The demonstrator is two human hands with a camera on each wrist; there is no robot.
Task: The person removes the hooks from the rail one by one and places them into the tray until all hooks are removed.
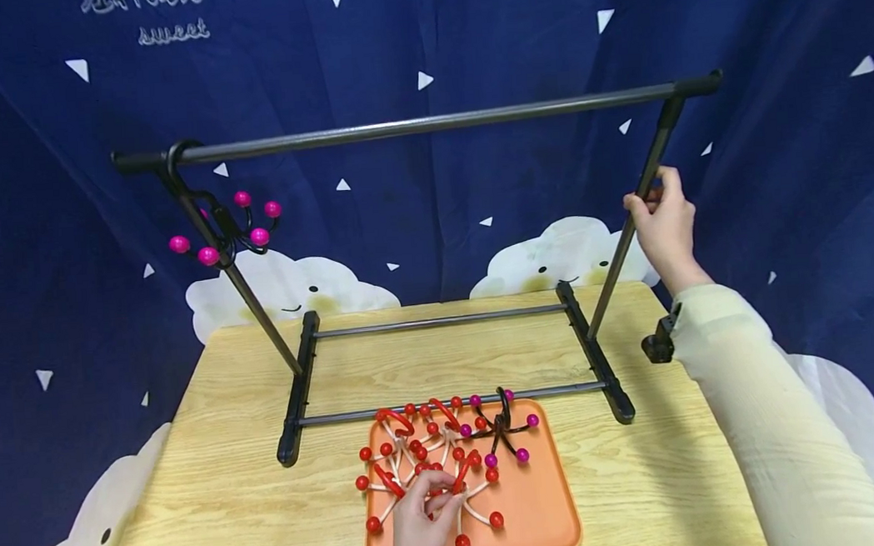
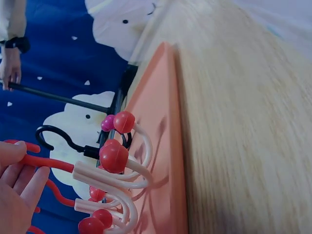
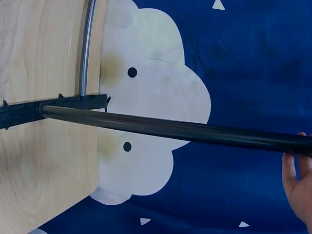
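Note:
My left hand [image 1: 420, 516] pinches the red hook of a white ball-tipped hanger [image 2: 92, 174] between thumb and fingers, over the orange tray [image 1: 538, 517]. Several similar white hangers with red hooks and red balls crowd the tray's left half. A black hanger [image 1: 500, 424] with magenta balls lies at its back right. Higher up, my right hand [image 1: 665, 221] grips the right upright [image 3: 170, 127] of a garment rack; in the right wrist view only part of that hand shows. Another black hanger [image 1: 225, 223] with pink balls hangs from the left end of the rack's top bar [image 1: 428, 124].
The rack's black feet [image 1: 594, 355] and two thin cross bars [image 1: 440, 321] stand on the wooden table [image 1: 215, 453], with the front bar just behind the tray. A dark blue curtain [image 1: 418, 216] with white clouds and triangles surrounds the table's back and sides.

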